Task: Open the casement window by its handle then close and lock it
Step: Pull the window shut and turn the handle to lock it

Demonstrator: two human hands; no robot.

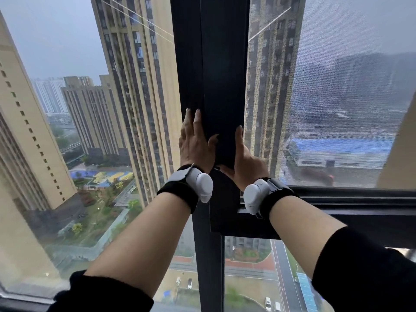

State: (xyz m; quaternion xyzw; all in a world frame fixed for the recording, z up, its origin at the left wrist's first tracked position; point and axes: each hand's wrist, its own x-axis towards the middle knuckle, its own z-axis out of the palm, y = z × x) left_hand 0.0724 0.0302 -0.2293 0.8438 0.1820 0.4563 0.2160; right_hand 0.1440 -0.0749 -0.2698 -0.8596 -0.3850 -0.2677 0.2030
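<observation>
Both our hands are on the dark casement frame, which stands upright at the centre between the clear pane on the left and the mesh screen on the right. Our left hand lies flat against the upright, fingers straight, gripping nothing; our right hand curls around a dark part at its lower end (likely the handle, though we cannot tell). We judge the handle step is under way; next comes a firm turn.
</observation>
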